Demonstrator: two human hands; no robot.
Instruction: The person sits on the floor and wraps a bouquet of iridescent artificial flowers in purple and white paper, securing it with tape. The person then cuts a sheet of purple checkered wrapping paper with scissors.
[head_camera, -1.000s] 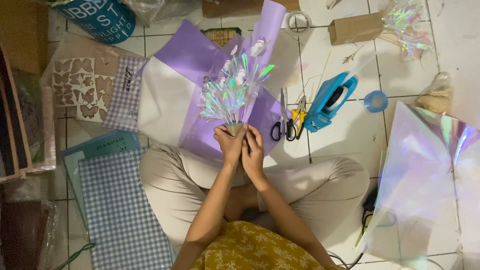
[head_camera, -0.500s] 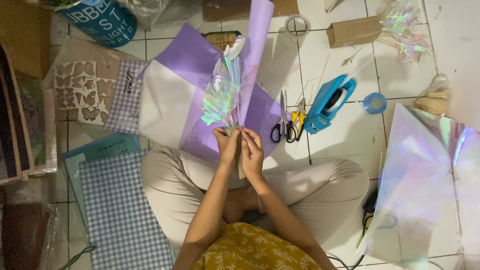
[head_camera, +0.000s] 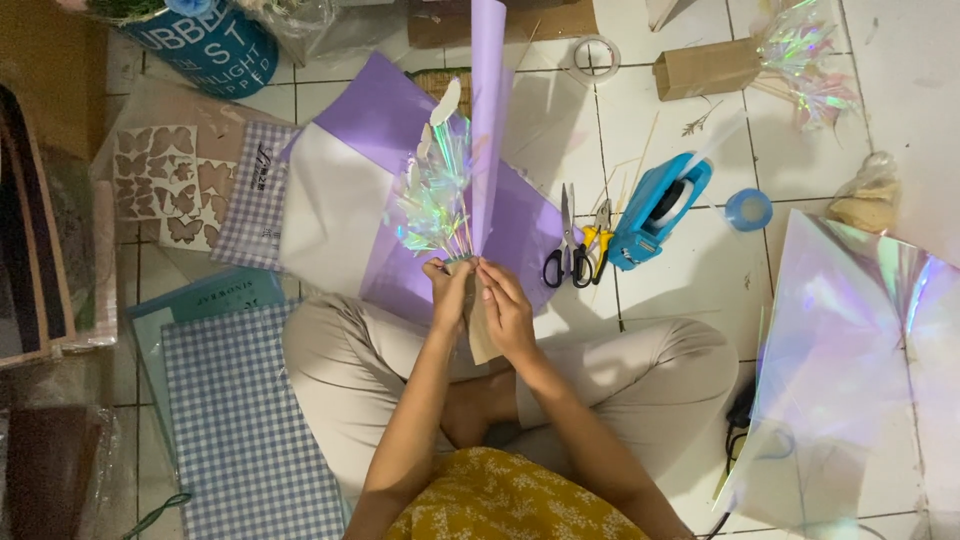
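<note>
Left of the purple wrapping sheet lies a clear pack of brown butterfly cutouts, a round blue tub with white lettering above it. Over that sheet's lower edge, both hands, left and right, pinch the stems of an iridescent butterfly bunch, upright, shimmering pink-green, just left of black-handled scissors.
</note>
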